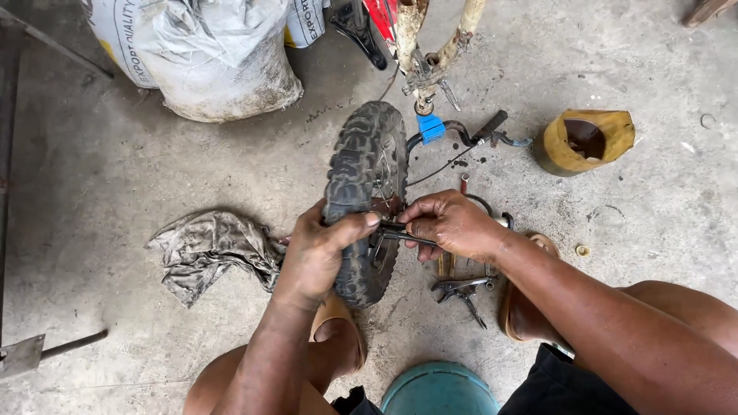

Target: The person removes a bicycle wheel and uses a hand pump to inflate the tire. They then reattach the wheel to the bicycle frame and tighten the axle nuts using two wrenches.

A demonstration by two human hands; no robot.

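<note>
Head view, looking down at concrete floor (pixel 115 184). Small wheel with knobby black tyre (pixel 361 200) standing upright on floor, centre frame, between the two knees. Left hand (pixel 319 250) reaching in from bottom, forearm angled up, palm wrapped over tyre tread, thumb laid across top toward hub, fingers curled round the far side: gripping tyre. Right hand (pixel 453 227) coming in from right, forearm diagonal from lower right, wrist bent slightly, fingers pinched on a thin dark metal tool (pixel 403 236) pointed at hub area; tool lying roughly level, tip hidden behind left thumb. Exact tool type cannot tell. Pliers (pixel 461 290) lying on floor just below right hand, untouched. Crumpled grey rag (pixel 207 250) on floor left of wheel, near left wrist. Rusty fork (pixel 430 46) with blue piece (pixel 430 128) above wheel, top centre. Yellow broken container (pixel 586 140) on its side, upper right, well apart. White sack (pixel 215 54) top left. Teal round object (pixel 440 390) at bottom edge between legs.
</note>
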